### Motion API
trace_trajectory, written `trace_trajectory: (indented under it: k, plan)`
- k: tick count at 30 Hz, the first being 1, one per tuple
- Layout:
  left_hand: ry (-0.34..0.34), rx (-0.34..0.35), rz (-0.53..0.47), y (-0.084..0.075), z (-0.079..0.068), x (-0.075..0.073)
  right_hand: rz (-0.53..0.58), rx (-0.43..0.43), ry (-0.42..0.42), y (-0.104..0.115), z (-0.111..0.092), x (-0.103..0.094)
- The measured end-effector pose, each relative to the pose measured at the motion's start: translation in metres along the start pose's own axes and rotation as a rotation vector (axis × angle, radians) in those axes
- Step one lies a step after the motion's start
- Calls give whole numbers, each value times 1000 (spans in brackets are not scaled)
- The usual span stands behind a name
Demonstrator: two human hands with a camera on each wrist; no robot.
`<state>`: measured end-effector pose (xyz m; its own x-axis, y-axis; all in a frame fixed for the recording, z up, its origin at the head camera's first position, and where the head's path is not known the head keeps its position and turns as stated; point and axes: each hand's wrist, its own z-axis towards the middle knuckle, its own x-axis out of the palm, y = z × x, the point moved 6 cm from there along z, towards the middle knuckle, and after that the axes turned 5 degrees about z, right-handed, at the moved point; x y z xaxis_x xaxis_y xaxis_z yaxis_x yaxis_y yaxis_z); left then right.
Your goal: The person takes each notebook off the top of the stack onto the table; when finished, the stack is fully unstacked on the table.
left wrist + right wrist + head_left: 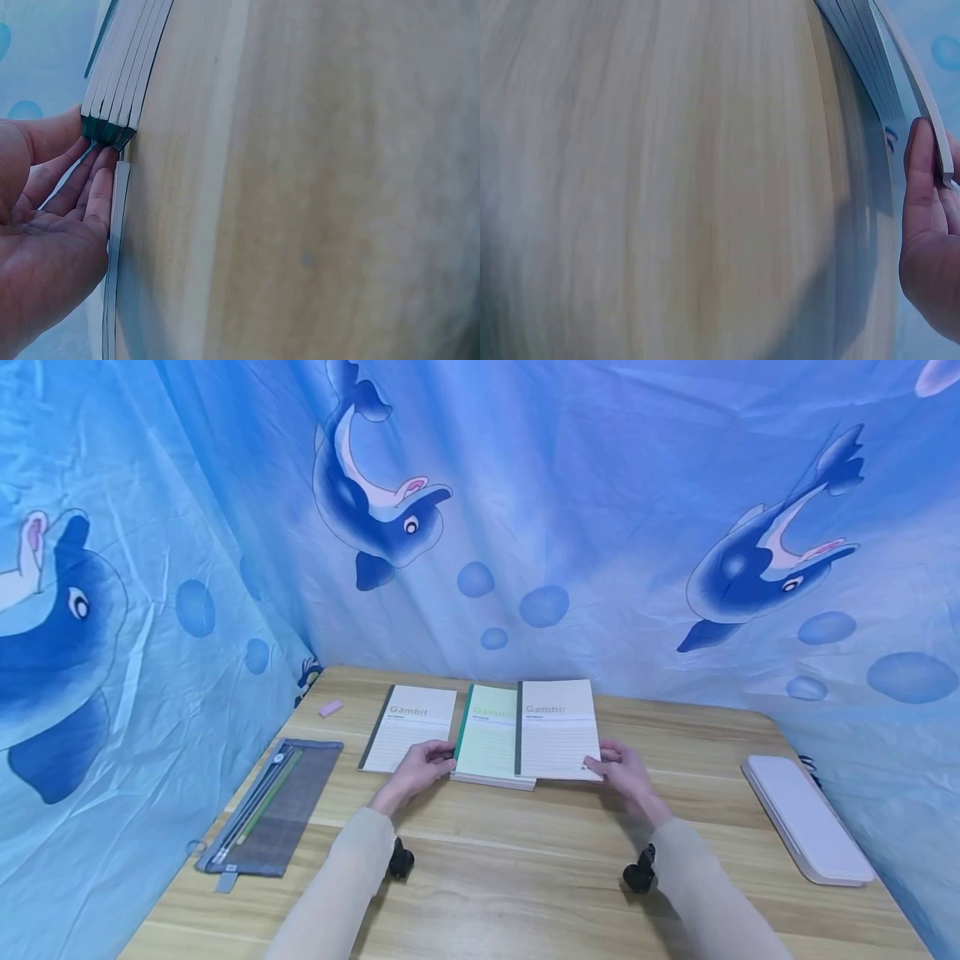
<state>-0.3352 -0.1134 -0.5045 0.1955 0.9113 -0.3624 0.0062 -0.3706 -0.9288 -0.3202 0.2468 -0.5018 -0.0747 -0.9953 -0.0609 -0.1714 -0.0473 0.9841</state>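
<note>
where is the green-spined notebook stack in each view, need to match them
Head: just below centre, the stack partly covered by the white notebook in the right hand.
Left wrist: stack upper left, green spines at the left hand.
Right wrist: stack top right, edge-on, left of the white notebook.
Shared landmark: the wooden tabletop.

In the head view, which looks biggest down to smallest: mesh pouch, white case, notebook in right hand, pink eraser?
1. Mesh pouch
2. White case and notebook in right hand: too alike to rank
3. Pink eraser
</note>
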Motion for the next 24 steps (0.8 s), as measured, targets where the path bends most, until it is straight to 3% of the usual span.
trace_trajectory:
  k: [11,24]
  plan:
    - [0,-2,-10,1,3,0,21,29,-9,-10,-7,-39]
    - [-5,17,15,-2,1,0,-5,55,-32,-23,-10,-47]
